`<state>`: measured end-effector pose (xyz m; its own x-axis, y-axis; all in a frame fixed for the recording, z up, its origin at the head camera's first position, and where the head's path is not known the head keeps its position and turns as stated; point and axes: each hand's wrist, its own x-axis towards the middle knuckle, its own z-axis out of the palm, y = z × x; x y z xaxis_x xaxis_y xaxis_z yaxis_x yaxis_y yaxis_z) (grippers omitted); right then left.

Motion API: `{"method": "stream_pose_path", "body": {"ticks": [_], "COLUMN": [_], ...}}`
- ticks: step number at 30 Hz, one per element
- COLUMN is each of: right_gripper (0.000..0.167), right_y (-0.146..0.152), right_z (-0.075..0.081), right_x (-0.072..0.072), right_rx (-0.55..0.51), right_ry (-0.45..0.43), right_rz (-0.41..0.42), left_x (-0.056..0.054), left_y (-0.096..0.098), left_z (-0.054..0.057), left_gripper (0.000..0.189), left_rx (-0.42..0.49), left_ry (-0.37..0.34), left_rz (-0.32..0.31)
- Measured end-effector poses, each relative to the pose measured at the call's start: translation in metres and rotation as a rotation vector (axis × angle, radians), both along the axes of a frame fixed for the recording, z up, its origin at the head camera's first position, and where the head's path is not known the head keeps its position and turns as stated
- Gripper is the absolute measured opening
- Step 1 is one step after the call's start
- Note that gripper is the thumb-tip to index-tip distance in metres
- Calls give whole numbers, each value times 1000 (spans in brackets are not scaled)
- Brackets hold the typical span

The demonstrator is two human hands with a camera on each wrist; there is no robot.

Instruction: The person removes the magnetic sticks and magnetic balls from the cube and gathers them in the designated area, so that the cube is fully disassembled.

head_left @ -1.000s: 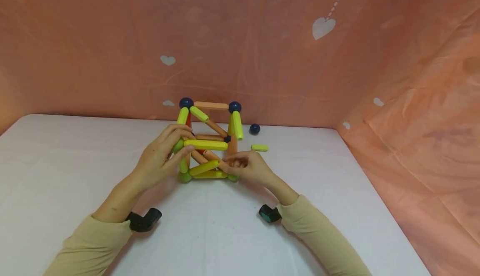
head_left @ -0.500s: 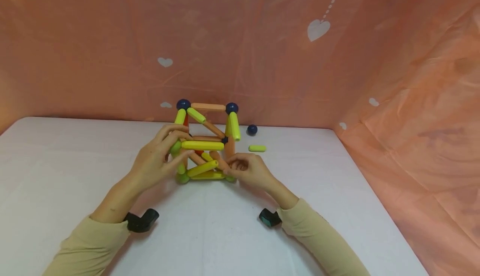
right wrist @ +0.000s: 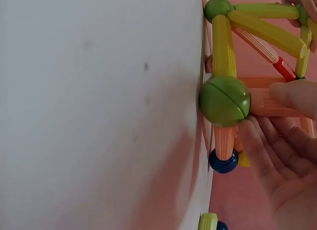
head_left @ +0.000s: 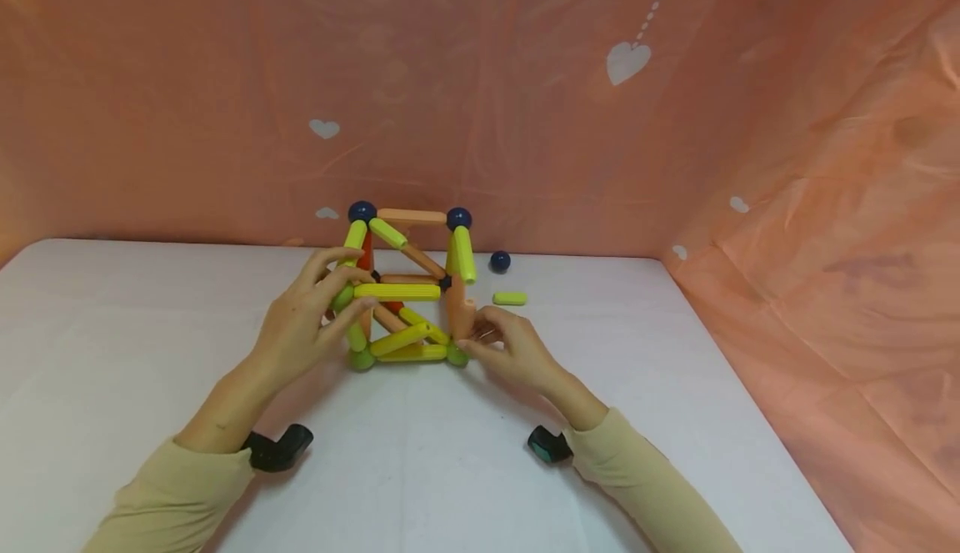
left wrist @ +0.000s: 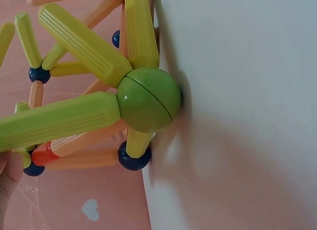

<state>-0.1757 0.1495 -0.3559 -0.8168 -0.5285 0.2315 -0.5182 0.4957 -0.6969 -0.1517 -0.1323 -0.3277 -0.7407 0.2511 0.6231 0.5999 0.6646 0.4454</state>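
A cube-like frame of magnetic rods (head_left: 397,292) and balls stands mid-table in the head view. Its corners are green balls (left wrist: 148,98) in front and dark blue balls (head_left: 362,213) behind and on top. My left hand (head_left: 300,315) holds the upper front-left green ball (head_left: 343,297) between fingers and thumb. My right hand (head_left: 517,351) pinches an orange rod (right wrist: 265,102), which stands nearly upright on the lower front-right green ball (right wrist: 225,101). A yellow rod (left wrist: 84,44) slants up from the lower front-left ball with its far end free. The left fingertips are partly hidden behind the frame.
To the right of the frame, a loose dark blue ball (head_left: 500,262) and a short lime rod (head_left: 510,298) lie on the white table (head_left: 420,470). A pink curtain (head_left: 480,103) with white hearts hangs behind the table and along its right side.
The orange rod in my right hand has swung from leaning left to upright above the front-right green ball. My left hand keeps its hold on the frame. The head view has shifted slightly.
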Motion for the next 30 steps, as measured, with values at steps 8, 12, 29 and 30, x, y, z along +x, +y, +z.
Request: {"method": "stream_pose_path", "body": {"ticks": [8, 12, 29, 30], "right_gripper": [16, 18, 20, 20], "right_y": [10, 14, 47, 50], "right_z": [-6, -9, 2, 3], "right_x": [2, 2, -14, -16], "right_rx": [-15, -27, -119, -122], "right_ry": [91, 129, -116, -116], "right_rz": [70, 73, -349, -373], "left_x": [-2, -4, -1, -1], "left_y": [3, 5, 4, 4], "left_z": [-3, -4, 1, 1], "left_gripper": [20, 19, 20, 20], "left_rx": [21, 20, 40, 38], "left_ry": [4, -1, -3, -5], "left_rz": [-9, -16, -17, -15]}}
